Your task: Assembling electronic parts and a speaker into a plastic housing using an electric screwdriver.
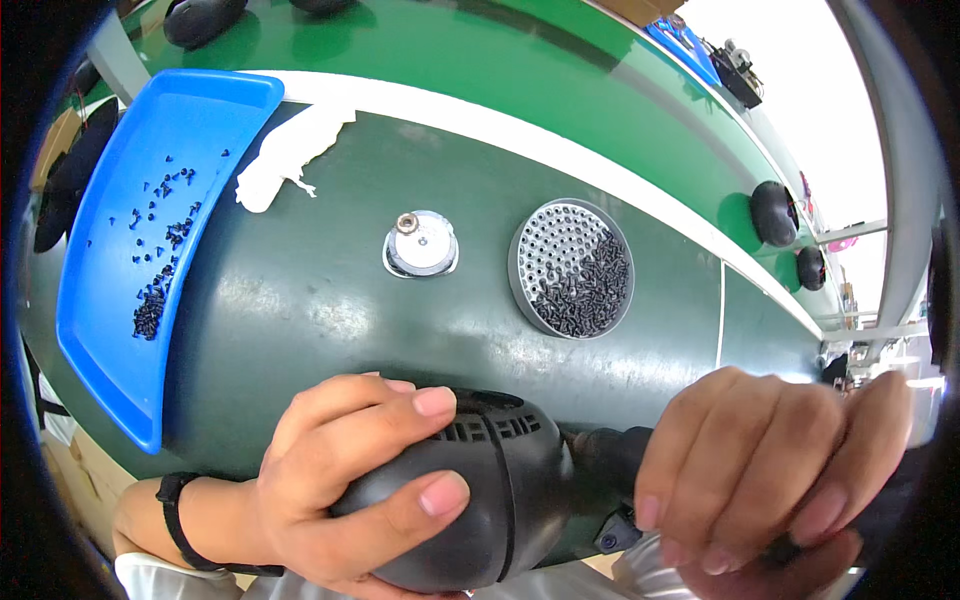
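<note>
My left hand (350,480) is wrapped round a black rounded plastic housing (470,510) at the near edge of the bench. The housing has a row of vent slots on top and a seam running down its side. Just right of it, my right hand (765,465) is raised with its fingers curled closed; whatever they may hold is hidden. Between the two, a dark narrower part (620,450) reaches from the housing toward the right hand. Below that shows a small black piece with a round fitting (615,533).
A blue tray (110,290) with loose black screws lies at left, beside a crumpled white cloth (295,155). Mid-bench stand a small white-topped disc (423,245) and a round perforated dish (515,275) of black screws. Beyond runs a green belt (440,50) carrying black rounded housings (773,213).
</note>
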### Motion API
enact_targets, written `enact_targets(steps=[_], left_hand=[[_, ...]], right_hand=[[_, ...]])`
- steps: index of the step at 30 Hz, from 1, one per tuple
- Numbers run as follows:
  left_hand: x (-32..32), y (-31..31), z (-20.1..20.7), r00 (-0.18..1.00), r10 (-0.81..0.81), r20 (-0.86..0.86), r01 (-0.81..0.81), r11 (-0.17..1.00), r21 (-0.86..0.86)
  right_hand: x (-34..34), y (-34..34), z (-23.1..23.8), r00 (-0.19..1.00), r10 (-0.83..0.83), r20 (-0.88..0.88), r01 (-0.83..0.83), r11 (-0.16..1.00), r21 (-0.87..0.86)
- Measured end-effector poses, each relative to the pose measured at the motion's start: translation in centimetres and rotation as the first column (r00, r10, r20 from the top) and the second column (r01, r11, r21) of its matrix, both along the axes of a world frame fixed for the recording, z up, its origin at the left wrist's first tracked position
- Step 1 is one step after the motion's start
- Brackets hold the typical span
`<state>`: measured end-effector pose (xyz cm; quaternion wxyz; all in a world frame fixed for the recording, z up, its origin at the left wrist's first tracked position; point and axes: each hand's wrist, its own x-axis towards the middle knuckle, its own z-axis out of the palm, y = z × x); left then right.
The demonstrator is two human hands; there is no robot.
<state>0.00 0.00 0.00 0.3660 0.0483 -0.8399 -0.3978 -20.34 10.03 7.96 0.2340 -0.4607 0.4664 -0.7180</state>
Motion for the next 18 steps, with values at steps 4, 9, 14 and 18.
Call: enact_targets(steps=[4, 9, 14, 18], left_hand=[[0.1, -0.5, 0.0, 0.987, -0.155, 0.051, 0.157, 0.987, -0.037], [0.3, -0.2, -0.4, 0.99, -0.139, 0.039, 0.141, 0.988, -0.063], [1.7, -1.2, -0.2, 0.983, -0.12, 0.141, 0.132, 0.988, -0.079], [1.9, -3.2, 0.2, 0.976, -0.121, 0.18, 0.133, 0.99, -0.055]], right_hand=[[-0.7, 0.5, 1.3, 0.867, 0.469, -0.17, -0.475, 0.88, 0.007], [-0.1, 0.8, 1.5, 0.901, 0.413, -0.13, -0.409, 0.911, 0.063], [-3.0, 1.1, 0.6, 0.856, 0.516, 0.021, -0.501, 0.839, -0.21], [-4.7, -0.3, 2.1, 0.998, -0.063, -0.026, 0.054, 0.962, -0.266]])
